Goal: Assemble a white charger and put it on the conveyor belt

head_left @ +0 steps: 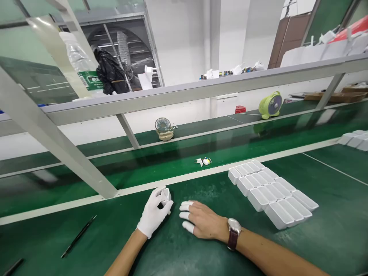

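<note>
Head view: my gloved left hand point(153, 214) is wrapped around a small white casing point(166, 196), standing upright on the green table point(115, 230) beside the belt edge. My right hand point(202, 221) lies flat beside it, fingers loose, holding nothing.

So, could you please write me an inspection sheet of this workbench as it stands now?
Surface: green bench mat, lightly dusted with white marks.
Job's things: small white casing held by left hand; rows of white casings to the right.
Clutter: black tweezers; plug part with circuit board on the belt.
Hands: left gloved, gripping; right hand flat on the mat, finger cots, wristwatch.
Cables: nothing seen.
Surroundings: two small fans, water bottle on shelf.
</note>
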{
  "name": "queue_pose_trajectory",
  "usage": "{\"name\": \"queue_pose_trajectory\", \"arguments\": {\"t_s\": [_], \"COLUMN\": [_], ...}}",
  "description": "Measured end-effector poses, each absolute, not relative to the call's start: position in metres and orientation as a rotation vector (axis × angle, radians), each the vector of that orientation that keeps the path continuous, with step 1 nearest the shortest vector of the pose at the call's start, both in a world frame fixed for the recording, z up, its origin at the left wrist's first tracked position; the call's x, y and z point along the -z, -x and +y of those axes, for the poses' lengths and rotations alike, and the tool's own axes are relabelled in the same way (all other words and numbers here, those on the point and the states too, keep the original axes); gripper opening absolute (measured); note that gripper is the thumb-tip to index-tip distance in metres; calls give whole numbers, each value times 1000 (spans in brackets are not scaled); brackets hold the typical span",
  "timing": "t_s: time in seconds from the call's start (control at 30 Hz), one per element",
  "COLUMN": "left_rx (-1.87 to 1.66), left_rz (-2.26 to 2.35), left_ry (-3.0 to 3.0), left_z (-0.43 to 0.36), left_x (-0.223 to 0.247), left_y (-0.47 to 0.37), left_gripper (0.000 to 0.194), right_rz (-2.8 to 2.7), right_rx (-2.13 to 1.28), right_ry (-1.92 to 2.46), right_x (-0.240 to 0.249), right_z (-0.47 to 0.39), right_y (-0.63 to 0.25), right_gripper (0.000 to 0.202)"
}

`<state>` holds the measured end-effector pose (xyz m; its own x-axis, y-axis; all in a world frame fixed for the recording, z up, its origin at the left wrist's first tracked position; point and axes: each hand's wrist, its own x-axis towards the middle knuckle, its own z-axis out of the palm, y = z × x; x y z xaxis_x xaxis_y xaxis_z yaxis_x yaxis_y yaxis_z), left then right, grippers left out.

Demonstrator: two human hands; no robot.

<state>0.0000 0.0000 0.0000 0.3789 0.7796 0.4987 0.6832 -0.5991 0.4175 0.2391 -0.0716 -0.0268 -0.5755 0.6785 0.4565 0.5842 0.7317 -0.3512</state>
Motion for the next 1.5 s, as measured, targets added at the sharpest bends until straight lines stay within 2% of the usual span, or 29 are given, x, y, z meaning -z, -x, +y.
{"name": "queue_pose_trajectory", "arguments": {"t_s": [0.2, 0.3, 0.37, 0.57, 0.83, 1.0, 1.1, 1.27, 1.5], "left_rx": [-996, -959, -928, -850, -824, -807, -803, -809, -790], "left_rz": [1342, 1387, 1421, 1430, 1413, 1432, 1444, 1441, 1463], "left_ry": [-2399, -2300, -2215, -2002, -1950, -1965, -1994, -2045, -2060], "left_z": [-12, -13, -13, -15, -20, -20, -18, -16, -17], "left_x": [11, 14, 17, 17, 14, 15, 17, 20, 16], "left_y": [0, 1, 2, 5, 9, 9, 8, 5, 2], "left_gripper": [11, 41, 52, 69, 76, 77, 79, 80, 82], "right_rz": [-2152, -2079, -2026, -1876, -1754, -1804, -1888, -2023, -2053], "right_rx": [-125, -81, -70, -127, -401, -607, -727, -847, -546], "right_ry": [1422, 1612, 1738, 1911, 1756, 1488, 1327, 1206, 1398], "right_x": [28, 22, 19, 25, 22, 11, 4, -11, -23], "right_z": [-25, 5, 26, 82, 107, 73, 25, -51, -85], "right_y": [-265, -275, -278, -269, -262, -281, -291, -309, -309], "right_gripper": [36, 40, 37, 30, 25, 24, 28, 21, 33]}}
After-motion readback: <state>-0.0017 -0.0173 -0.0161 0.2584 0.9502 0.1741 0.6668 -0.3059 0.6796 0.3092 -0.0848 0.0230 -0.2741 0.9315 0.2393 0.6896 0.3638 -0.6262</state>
